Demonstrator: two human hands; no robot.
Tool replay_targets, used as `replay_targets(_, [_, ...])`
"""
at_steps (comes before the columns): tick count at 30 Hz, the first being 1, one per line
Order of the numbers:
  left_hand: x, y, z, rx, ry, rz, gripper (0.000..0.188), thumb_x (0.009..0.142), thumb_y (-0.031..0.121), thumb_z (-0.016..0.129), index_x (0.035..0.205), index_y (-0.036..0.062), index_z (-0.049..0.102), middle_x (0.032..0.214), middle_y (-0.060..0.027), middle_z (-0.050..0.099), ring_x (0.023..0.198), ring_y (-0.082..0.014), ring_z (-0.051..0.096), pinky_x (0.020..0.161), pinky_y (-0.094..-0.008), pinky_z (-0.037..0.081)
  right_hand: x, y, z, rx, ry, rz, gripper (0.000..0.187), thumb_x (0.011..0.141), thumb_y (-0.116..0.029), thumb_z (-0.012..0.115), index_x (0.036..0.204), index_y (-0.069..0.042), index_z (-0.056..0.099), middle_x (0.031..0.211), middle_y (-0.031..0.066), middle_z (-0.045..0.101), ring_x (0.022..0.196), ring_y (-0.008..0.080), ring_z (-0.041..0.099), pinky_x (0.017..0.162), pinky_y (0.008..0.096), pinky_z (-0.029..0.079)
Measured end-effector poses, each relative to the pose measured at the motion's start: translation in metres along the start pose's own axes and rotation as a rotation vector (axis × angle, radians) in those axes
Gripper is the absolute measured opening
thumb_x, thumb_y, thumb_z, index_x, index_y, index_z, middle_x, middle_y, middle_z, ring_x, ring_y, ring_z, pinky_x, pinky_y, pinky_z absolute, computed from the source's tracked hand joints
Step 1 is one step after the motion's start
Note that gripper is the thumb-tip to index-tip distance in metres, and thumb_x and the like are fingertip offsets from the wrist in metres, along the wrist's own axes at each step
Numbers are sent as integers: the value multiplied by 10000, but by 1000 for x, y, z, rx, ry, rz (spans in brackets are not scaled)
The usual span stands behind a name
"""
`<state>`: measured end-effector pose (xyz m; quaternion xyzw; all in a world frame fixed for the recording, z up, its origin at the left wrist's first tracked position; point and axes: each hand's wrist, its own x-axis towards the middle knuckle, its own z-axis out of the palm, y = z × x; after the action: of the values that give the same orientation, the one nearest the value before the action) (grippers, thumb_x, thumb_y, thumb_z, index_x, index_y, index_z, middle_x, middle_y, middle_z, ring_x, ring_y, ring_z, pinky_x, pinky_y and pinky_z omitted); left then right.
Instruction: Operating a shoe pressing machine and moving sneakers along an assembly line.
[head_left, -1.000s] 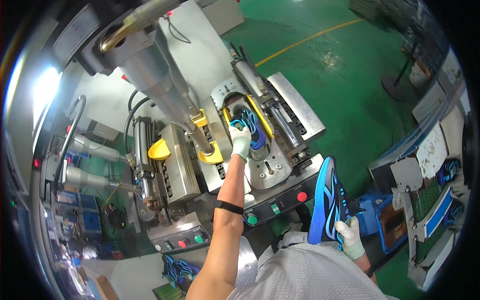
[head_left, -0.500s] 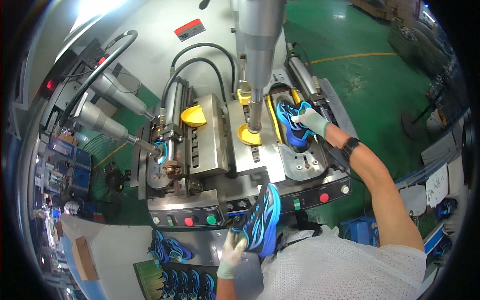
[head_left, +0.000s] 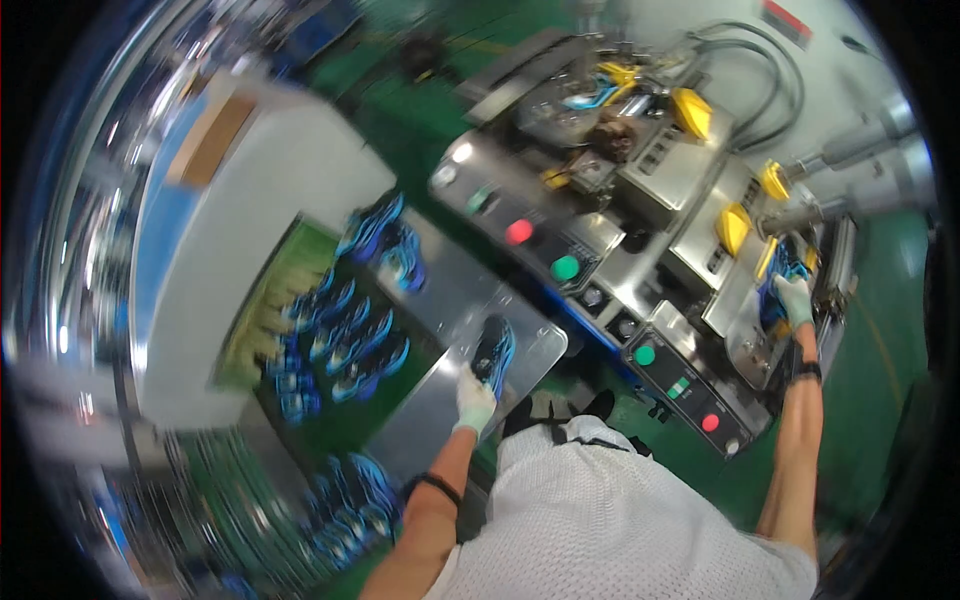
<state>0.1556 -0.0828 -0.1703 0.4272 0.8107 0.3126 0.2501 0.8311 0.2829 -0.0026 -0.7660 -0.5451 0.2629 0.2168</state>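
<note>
My left hand (head_left: 475,402), in a pale glove, grips the heel end of a black and blue sneaker (head_left: 493,350) over a bare metal shelf (head_left: 535,338). Off to the right, my gloved right hand (head_left: 797,300) is closed on a second blue and black sneaker (head_left: 787,258), which sits in the right station of a steel pressing machine (head_left: 660,290). My fingers and the machine hide part of that shoe. Two more sneakers (head_left: 403,258) rest at the shelf's far left end.
Several sneakers (head_left: 350,340) stand in rows on a green rack left of the shelf. Button panels (head_left: 685,385) line the machine's front edge. Yellow pads (head_left: 733,230) and metal cylinders (head_left: 850,145) rise over it. A white table (head_left: 235,300) with a brown box (head_left: 212,138) lies left.
The view has swung left. My left hand has brought its sneaker from the machine's front down over the metal shelf. My right hand stays at the sneaker in the machine.
</note>
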Motion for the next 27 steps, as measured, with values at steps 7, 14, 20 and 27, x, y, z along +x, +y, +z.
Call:
replay_targets(7, [-20, 8, -19, 142, 13, -139, 738, 848, 143, 658, 1470, 32, 277, 1298, -272, 500, 1185, -468, 518, 996, -522, 461, -265, -186, 171, 56, 198, -739, 700, 938, -105, 636, 1511, 76, 276, 1593, 290, 243, 1488, 377, 266, 1216, 416, 221])
replay_targets(14, [30, -37, -131, -59, -456, 152, 610, 918, 358, 630, 1401, 21, 471, 1389, -243, 511, 1301, -389, 493, 1084, -431, 419, -278, -137, 273, 93, -96, -296, 1100, 695, -187, 833, 1545, 23, 166, 1553, 324, 251, 1450, 476, 239, 1185, 507, 244])
replay_targets(20, [93, -119, -310, 417, -234, 7, 610, 895, 383, 671, 1363, 27, 508, 1278, -199, 589, 1187, -375, 568, 1025, -434, 463, -358, -152, 249, -494, -102, -691, 932, 825, -117, 736, 1560, 16, 180, 1589, 298, 218, 1489, 420, 214, 1216, 458, 205])
replay_targets(27, [93, -200, -273, 831, -410, -27, 722, 732, 403, 821, 1267, 27, 515, 1205, -194, 597, 1059, -337, 644, 898, -455, 542, -462, -106, 289, -564, -532, -251, 861, 857, -276, 751, 1500, 70, 295, 1542, 272, 362, 1455, 358, 339, 1185, 375, 294])
